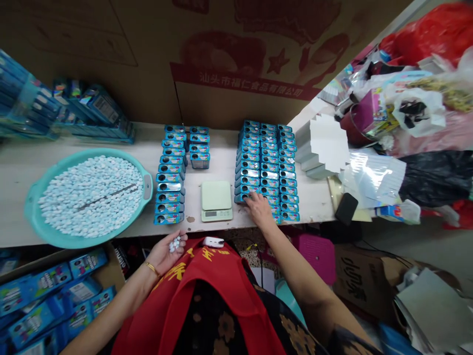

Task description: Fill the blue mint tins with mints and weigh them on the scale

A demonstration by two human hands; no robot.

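My left hand (166,252) is cupped palm up near the table's front edge, holding a small handful of white and pale-blue candies (174,244). My right hand (259,212) reaches to the right-hand group of boxes. Its fingers are bent onto a small blue box (242,197) at the front of the nearest row and partly cover it. Between my hands stands a pale-green digital scale (216,196) with a bare platform. A turquoise basin (35,217) at the left is full of similar candies, with a dark strip lying across them.
Two rows of blue boxes (170,183) stand left of the scale. Stacked white cards (327,143) and a dark phone-like object (346,209) lie at the right. A large carton (148,93) rises behind. Below left, a box holds blue packets (51,286).
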